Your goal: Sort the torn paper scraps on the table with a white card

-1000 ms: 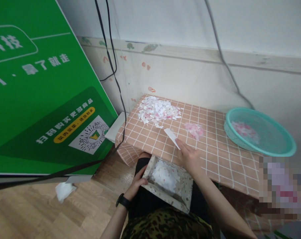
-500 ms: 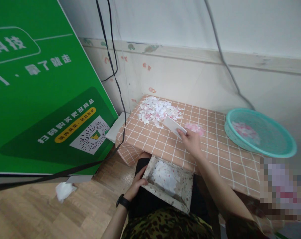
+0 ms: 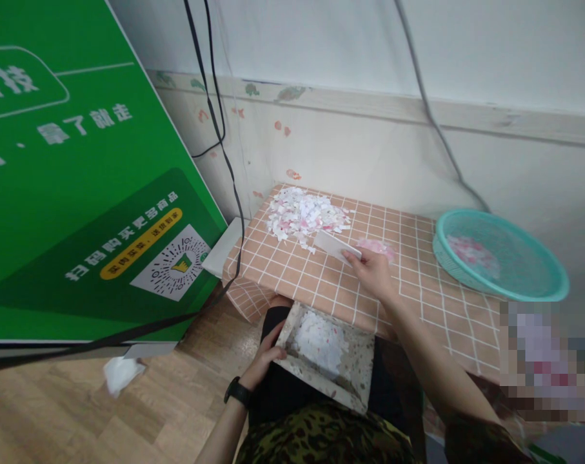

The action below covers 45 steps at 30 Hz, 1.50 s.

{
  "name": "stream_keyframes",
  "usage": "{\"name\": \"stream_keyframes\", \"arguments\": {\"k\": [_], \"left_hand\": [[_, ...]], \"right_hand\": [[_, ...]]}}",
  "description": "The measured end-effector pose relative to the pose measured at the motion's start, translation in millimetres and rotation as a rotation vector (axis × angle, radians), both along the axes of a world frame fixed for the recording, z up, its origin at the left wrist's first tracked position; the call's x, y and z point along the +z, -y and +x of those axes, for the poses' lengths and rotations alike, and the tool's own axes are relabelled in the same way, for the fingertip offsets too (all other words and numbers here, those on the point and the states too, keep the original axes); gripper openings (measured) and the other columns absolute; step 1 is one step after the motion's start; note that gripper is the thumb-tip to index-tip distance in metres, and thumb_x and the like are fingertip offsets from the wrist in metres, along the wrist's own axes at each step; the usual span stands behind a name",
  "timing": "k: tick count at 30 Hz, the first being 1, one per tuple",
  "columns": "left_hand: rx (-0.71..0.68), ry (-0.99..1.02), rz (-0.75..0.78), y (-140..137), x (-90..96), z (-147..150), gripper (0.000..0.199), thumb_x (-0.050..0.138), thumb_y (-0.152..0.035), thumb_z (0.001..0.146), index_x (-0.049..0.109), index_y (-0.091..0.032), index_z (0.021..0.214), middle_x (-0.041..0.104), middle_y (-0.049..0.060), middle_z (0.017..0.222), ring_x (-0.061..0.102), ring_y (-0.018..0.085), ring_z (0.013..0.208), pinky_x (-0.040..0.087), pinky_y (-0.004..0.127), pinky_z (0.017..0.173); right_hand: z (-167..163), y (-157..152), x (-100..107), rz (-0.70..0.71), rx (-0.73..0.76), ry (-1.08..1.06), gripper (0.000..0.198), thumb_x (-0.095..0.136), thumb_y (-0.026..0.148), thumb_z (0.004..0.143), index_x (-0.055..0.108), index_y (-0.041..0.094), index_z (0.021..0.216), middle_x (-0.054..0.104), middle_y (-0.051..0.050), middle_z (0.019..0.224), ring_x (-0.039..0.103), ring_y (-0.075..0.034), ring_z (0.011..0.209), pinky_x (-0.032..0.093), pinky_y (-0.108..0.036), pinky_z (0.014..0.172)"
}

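My left hand grips the left rim of a shallow, stained box that rests on my lap against the table edge. White paper scraps flecked with red lie inside it. Over the table, my right hand pinches a flat white card by its near end. The card's far end is close to a heap of white and pink paper scraps at the table's back left. A smaller pile of pink scraps lies just behind my right hand, partly covered by it.
The table wears a brown checked cloth. On its right stands a turquoise plastic basket with pink scraps inside. A green sign board fills the left, with a black cable hanging before it. A white bag lies on the floor.
The white card has tilted flatter and shifted slightly, and the right hand has moved a little with it. The whole view has drifted slightly; the left hand keeps its grip on the box.
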State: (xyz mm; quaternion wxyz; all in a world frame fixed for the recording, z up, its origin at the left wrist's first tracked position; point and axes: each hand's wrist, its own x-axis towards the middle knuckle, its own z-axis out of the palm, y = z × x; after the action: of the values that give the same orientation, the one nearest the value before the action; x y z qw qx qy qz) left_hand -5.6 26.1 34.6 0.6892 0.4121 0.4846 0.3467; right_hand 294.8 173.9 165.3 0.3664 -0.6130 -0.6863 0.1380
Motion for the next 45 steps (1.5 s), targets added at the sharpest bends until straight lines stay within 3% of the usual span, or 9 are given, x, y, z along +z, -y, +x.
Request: {"name": "stream_keyframes", "arguments": {"k": [13,19,24,29,40,45], "left_hand": [[0.021,-0.014,0.033,1,-0.8,-1,0.075,0.055,-0.017,0.062,0.056,-0.021,0.137,0.058,0.003,0.141,0.039,0.035,0.137,0.022,0.050,0.116],[0.021,-0.018,0.033,1,-2.3,0,0.077,0.055,-0.017,0.061,0.055,-0.020,0.138,0.058,0.003,0.142,0.039,0.036,0.136,0.023,0.051,0.115],[0.008,-0.016,0.041,1,-2.4,-1,0.076,0.055,-0.017,0.062,0.054,-0.021,0.138,0.057,0.003,0.143,0.039,0.035,0.137,0.022,0.050,0.115],[0.010,-0.008,0.027,1,-4.1,-2,0.077,0.055,-0.018,0.062,0.053,-0.021,0.139,0.056,0.003,0.144,0.039,0.036,0.136,0.022,0.050,0.115],[0.020,-0.020,0.013,2,-5.6,-3,0.077,0.056,-0.017,0.063,0.053,-0.021,0.139,0.055,0.003,0.144,0.038,0.036,0.137,0.022,0.049,0.115],[0.011,0.010,0.028,1,-1.3,0,0.077,0.055,-0.018,0.062,0.053,-0.021,0.139,0.058,0.003,0.142,0.040,0.037,0.135,0.024,0.051,0.114]], "right_hand": [[-10,19,1,0.001,-0.060,0.040,0.042,0.049,0.048,0.091,0.067,0.018,0.069,0.058,-0.002,0.052,0.048,-0.014,0.046,0.030,-0.028,0.049],[-9,27,7,0.096,-0.016,0.136,0.040,0.046,0.042,0.094,0.069,0.018,0.071,0.062,-0.003,0.055,0.052,-0.015,0.047,0.032,-0.028,0.050],[-20,42,0,0.231,0.095,0.236,0.029,0.049,0.032,0.094,0.074,0.017,0.092,0.070,-0.005,0.066,0.059,-0.014,0.052,0.038,-0.026,0.054],[-23,42,-12,0.309,0.116,0.290,0.028,0.049,0.024,0.094,0.071,0.016,0.107,0.075,-0.006,0.077,0.065,-0.015,0.058,0.041,-0.025,0.056],[-24,34,-9,0.281,-0.046,0.314,0.033,0.045,0.030,0.096,0.072,0.014,0.103,0.073,-0.008,0.069,0.063,-0.017,0.055,0.039,-0.027,0.054],[-34,29,-6,0.287,-0.132,0.306,0.035,0.044,0.033,0.096,0.073,0.013,0.089,0.069,-0.007,0.061,0.060,-0.016,0.052,0.036,-0.026,0.052]]}}
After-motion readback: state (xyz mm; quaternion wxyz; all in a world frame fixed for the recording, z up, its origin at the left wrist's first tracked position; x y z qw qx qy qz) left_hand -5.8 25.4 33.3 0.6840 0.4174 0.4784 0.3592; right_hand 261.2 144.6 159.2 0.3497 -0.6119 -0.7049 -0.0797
